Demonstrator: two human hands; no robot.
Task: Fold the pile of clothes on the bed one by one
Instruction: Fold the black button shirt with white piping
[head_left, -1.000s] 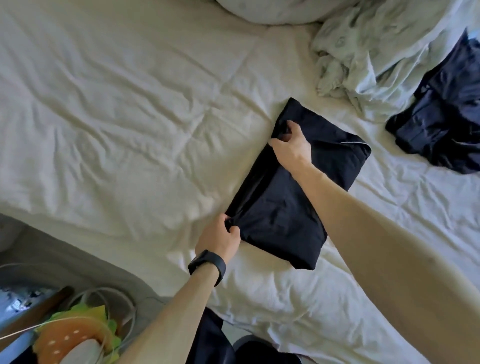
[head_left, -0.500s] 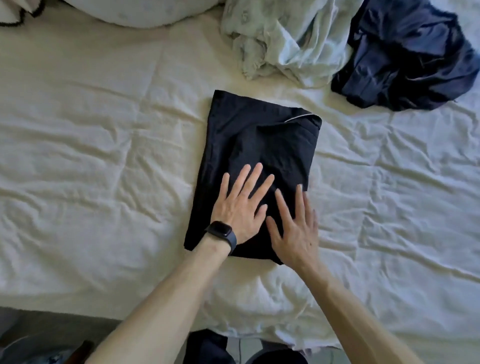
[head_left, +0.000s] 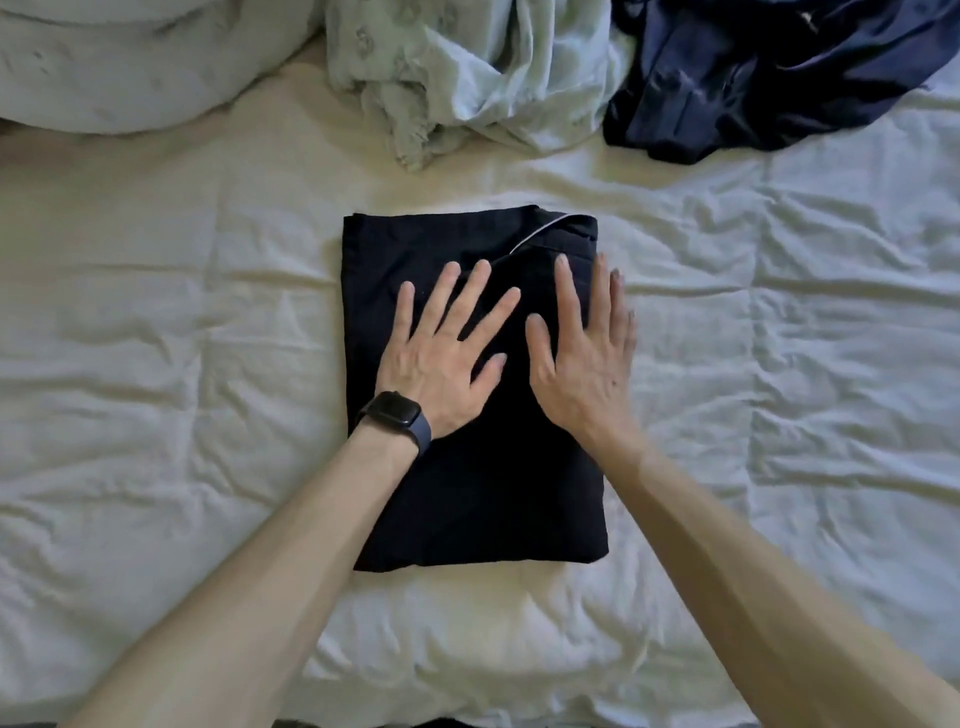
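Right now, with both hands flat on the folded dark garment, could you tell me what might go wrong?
1. The left hand and right hand press the folded black garment flat; its far right corner with the pale piping looks bunched, so it may spring open once they lift.
2. The pale green garment and navy garment lie crumpled just behind; pulling one forward could drag across the fold and upset it.

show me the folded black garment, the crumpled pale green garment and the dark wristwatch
folded black garment (head_left: 467, 499), head view, its bare lower half
crumpled pale green garment (head_left: 467, 67), head view, middle of the bunched fabric
dark wristwatch (head_left: 392, 413), head view, its screen
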